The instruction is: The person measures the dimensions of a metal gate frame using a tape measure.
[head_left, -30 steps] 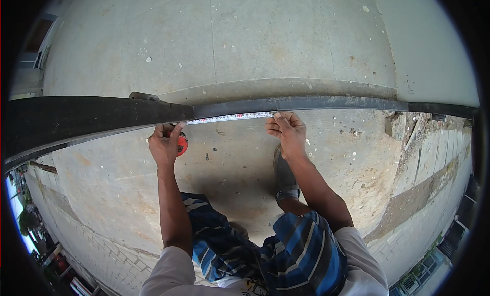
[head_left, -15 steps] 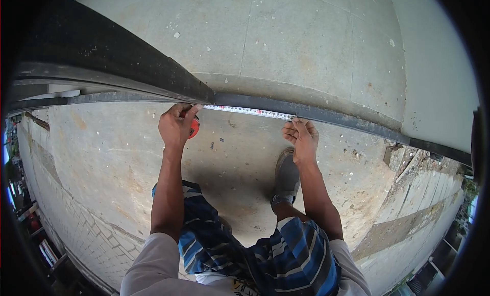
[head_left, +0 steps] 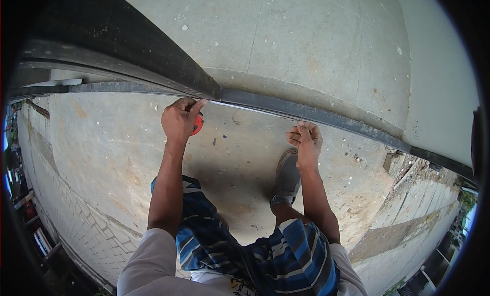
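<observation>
A red and black tape measure (head_left: 198,123) is held in my left hand (head_left: 179,120), close to the foot of the dark upright post. From there the pulled-out blade (head_left: 250,109) runs right along a dark metal rail (head_left: 311,114), seen almost edge-on as a thin pale line. My right hand (head_left: 308,143) pinches the blade's far end between thumb and finger, just below the rail. Its other fingers are curled. The case is partly covered by my left hand.
A thick dark metal post (head_left: 138,41) rises at upper left and meets the rail. Beyond the rail lies grey concrete floor (head_left: 306,51). My shoe (head_left: 289,173) stands below my right hand. Broken concrete (head_left: 400,166) lies at the right, paving (head_left: 102,224) at lower left.
The blade has turned from showing its printed face to nearly edge-on. Both hands still hold the tape measure; the whole view has shifted slightly.
</observation>
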Demonstrator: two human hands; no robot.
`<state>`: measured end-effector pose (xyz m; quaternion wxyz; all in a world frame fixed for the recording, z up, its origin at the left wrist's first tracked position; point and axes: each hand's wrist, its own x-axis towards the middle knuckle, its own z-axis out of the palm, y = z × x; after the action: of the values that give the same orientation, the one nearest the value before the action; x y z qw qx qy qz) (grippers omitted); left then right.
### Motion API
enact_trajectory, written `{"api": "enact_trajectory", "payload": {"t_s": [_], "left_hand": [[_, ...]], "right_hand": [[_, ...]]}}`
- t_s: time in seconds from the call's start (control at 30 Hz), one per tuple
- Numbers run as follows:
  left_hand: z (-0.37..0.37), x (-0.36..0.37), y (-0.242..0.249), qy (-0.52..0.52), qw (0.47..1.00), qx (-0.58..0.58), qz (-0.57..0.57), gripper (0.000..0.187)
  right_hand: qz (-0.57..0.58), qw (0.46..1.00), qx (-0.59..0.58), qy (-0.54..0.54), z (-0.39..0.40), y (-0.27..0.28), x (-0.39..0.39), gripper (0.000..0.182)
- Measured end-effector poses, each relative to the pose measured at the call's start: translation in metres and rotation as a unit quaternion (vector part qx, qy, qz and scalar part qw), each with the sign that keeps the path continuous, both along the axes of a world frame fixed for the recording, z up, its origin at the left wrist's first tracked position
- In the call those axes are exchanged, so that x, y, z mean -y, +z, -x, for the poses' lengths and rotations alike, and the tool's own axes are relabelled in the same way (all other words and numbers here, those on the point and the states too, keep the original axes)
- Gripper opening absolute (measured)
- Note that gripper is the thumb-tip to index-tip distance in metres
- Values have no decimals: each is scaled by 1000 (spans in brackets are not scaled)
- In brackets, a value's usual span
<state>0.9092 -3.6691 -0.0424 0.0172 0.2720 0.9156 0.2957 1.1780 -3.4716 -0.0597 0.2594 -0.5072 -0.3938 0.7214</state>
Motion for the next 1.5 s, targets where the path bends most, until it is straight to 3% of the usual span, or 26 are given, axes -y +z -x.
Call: {"api": "enact_trajectory", "payload": {"t_s": [0.07, 0.23, 0.37, 0.43, 0.57, 0.87, 0.97, 1.03, 1.07, 1.13, 1.17, 1.23, 1.27, 1.33, 1.5], "left_hand": [[0, 0, 1, 2, 1000, -3, 1, 39], [-1, -1, 4, 1, 1000, 6, 8, 41], [1, -1, 3, -4, 1000, 25, 13, 42], [1, -1, 5, -2, 999, 23, 27, 42], [1, -3, 8, 7, 998, 47, 35, 42], [2, -3, 8, 4, 999, 49, 23, 42], [2, -3, 10, 6, 998, 56, 29, 41], [3, -2, 6, 0, 999, 37, 28, 40], [3, -1, 6, 3, 999, 37, 29, 40], [3, -1, 6, -1, 999, 43, 28, 41], [2, -2, 7, 1, 999, 43, 28, 41], [2, -2, 9, 0, 999, 44, 33, 41], [2, -2, 9, 2, 999, 43, 33, 41], [3, -2, 9, -3, 999, 29, 29, 41], [3, -2, 9, -3, 999, 28, 29, 40]], "right_hand": [[-28, 999, 21, -6, 2, 1, 5, 18], [-267, 959, 65, 74, 0, -11, 6, 17], [-281, 952, 104, 66, -3, -19, 5, 23], [-111, 991, 73, -10, 1, -13, 5, 21], [-117, 992, 41, -32, 3, -12, 6, 20], [-299, 945, 120, 52, 7, -1, -2, 15], [-380, 909, 164, 55, 10, 10, -9, 13], [-506, 835, 199, 87, 14, 14, -12, 11], [-506, 835, 197, 90, 16, 11, -12, 11], [-610, 761, 196, 101, 19, 5, -14, 25], [-611, 761, 195, 103, 18, 4, -17, 25], [-695, 672, 182, 179, 19, 7, -22, 43], [-695, 673, 180, 180, 19, 10, -24, 43], [-711, 603, 233, 275, 19, 19, -26, 54], [-727, 542, 233, 351, 22, 23, -32, 71]]}}
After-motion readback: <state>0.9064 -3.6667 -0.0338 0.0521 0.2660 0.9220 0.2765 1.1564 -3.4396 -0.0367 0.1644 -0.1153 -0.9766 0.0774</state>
